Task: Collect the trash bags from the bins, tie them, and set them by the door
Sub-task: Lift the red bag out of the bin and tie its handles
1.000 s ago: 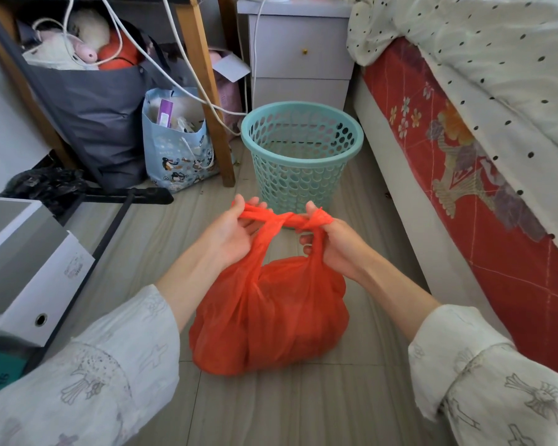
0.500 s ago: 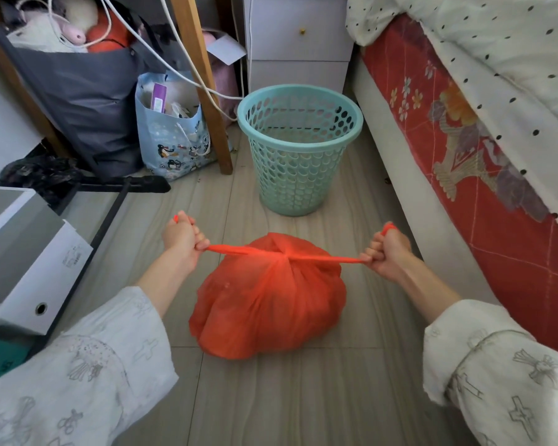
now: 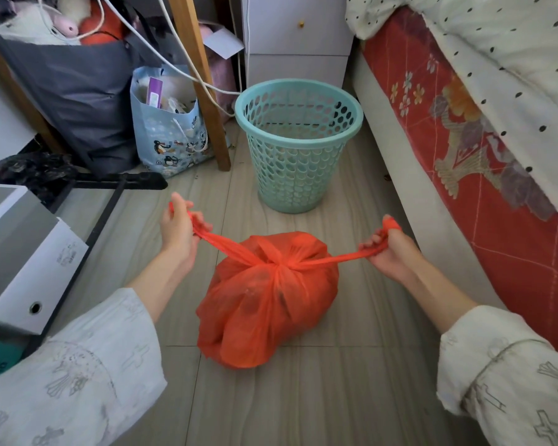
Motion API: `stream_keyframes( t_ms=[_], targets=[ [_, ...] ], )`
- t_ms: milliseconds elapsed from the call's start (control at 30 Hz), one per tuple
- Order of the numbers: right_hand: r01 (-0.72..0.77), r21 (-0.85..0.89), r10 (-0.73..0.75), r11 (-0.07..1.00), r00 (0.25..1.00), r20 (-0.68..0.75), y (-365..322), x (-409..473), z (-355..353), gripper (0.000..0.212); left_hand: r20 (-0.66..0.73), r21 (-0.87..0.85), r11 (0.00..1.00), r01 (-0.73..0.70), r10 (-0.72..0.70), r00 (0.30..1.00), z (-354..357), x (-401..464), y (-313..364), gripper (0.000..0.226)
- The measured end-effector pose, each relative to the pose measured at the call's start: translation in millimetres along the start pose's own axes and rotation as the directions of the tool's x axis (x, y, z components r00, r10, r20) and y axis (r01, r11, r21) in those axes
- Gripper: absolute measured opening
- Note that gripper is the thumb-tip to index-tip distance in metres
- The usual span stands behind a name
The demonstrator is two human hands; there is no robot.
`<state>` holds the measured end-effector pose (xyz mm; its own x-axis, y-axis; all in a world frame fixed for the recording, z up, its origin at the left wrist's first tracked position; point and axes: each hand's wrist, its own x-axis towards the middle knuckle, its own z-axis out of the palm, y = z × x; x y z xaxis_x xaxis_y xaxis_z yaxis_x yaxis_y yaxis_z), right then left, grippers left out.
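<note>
Hands — left hand (image 3: 179, 226) and right hand (image 3: 388, 244) — are each clenched on a handle of the orange trash bag (image 3: 268, 300), the knot is judged mid-tie — a second knot is likely called for next.

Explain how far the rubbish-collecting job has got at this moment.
Done: the orange bag is out of the teal bin, on the floor. In hand: left hand and right hand pull its handles apart over a knot. Left: finishing the tie, carrying it to the door, not in view.

Bag (image 3: 264, 304) before bin (image 3: 298, 146).
</note>
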<state>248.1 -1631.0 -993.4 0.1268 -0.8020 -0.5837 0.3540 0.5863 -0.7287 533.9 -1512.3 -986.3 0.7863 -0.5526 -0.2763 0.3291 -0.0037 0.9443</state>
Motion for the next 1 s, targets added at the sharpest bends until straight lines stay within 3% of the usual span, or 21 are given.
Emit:
stream_keyframes(
  t_ms=[100,200,267,400,533,633,733,800,867,933,1000],
  targets=[
    [-0.007,-0.031,0.010,1.000,0.994,0.107,-2,-3,5,0.043,0.157,-0.041,0.982,0.183,-0.174,0.972,-5,-4,-3,0.048],
    [-0.063,-0.098,0.074,0.993,0.991,0.115,10,-7,9,0.063,0.241,-0.197,0.912,0.359,-0.310,0.920,-6,-17,-9,0.060],
    [-0.094,-0.060,0.097,0.994,0.994,0.050,21,-12,15,0.070,0.249,-0.213,0.884,0.416,-0.363,0.898,-3,-23,-15,0.053],
    [-0.113,0.129,0.126,0.985,0.987,-0.097,50,-13,25,0.066,0.305,0.040,0.874,0.485,-0.473,0.827,8,-38,-33,0.013],
    [-0.042,0.129,0.060,0.991,0.989,-0.138,72,-20,34,0.024,0.240,0.018,0.900,0.436,-0.427,0.872,23,-45,-49,0.021],
    [0.077,-0.101,-0.089,0.992,0.989,-0.117,83,-23,41,0.024,0.209,-0.028,0.908,0.417,-0.403,0.891,27,-47,-53,0.032],
    [0.199,-0.315,-0.221,0.928,0.975,-0.036,89,-19,49,0.036,0.212,-0.099,0.930,0.354,-0.328,0.921,31,-49,-45,0.037],
    [0.164,-0.239,-0.168,0.957,0.986,0.003,86,-18,56,0.041,0.229,-0.132,0.945,0.298,-0.263,0.937,37,-52,-38,0.038],
    [0.060,0.028,-0.060,0.998,0.998,0.034,75,-14,64,0.042,0.258,-0.156,0.947,0.282,-0.236,0.937,42,-58,-34,0.040],
    [-0.038,0.223,0.033,0.974,0.999,0.026,60,-11,69,0.042,0.333,-0.130,0.956,0.262,-0.207,0.920,48,-69,-30,0.040],
    [-0.044,0.240,0.057,0.970,0.997,-0.048,45,-6,69,0.038,0.434,-0.066,0.977,0.203,-0.155,0.888,55,-84,-21,0.040]
  ],
)
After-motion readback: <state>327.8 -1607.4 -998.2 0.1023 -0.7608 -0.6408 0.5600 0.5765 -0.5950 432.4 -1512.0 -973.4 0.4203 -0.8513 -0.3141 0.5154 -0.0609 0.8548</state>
